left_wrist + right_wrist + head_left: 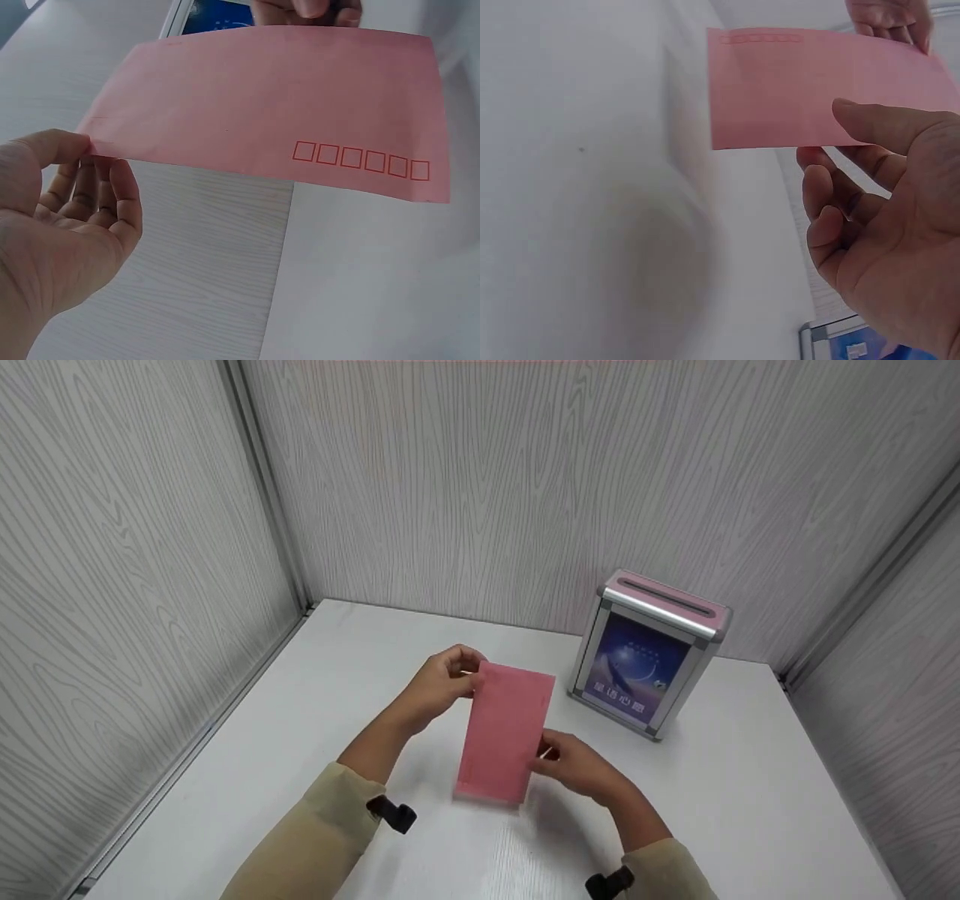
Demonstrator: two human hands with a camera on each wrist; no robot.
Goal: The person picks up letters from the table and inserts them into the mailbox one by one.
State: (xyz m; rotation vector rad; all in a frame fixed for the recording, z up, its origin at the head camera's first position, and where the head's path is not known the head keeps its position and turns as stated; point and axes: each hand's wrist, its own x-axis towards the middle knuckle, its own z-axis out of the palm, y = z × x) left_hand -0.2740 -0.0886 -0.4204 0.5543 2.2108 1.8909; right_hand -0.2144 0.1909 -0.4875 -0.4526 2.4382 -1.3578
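Observation:
A pink envelope (pixel 506 731) is held up over the white table by both hands. My left hand (pixel 442 686) pinches it at its upper left corner, thumb on the near face. Lower down, on the opposite long edge, my right hand (pixel 577 765) grips it between thumb and fingers. The left wrist view shows a row of small red printed squares (pixel 361 160) near one end of the envelope (pixel 247 97). In the right wrist view, the right thumb lies flat across the envelope (pixel 780 94), fingers curled beneath.
To the right and behind the hands stands a silver-framed box (pixel 645 656) with a blue night-sky poster on its front. Its pink top has a long slot (pixel 667 597). Grey wood-grain panels (pixel 450 495) enclose the white table (pixel 360 660) at the back and sides.

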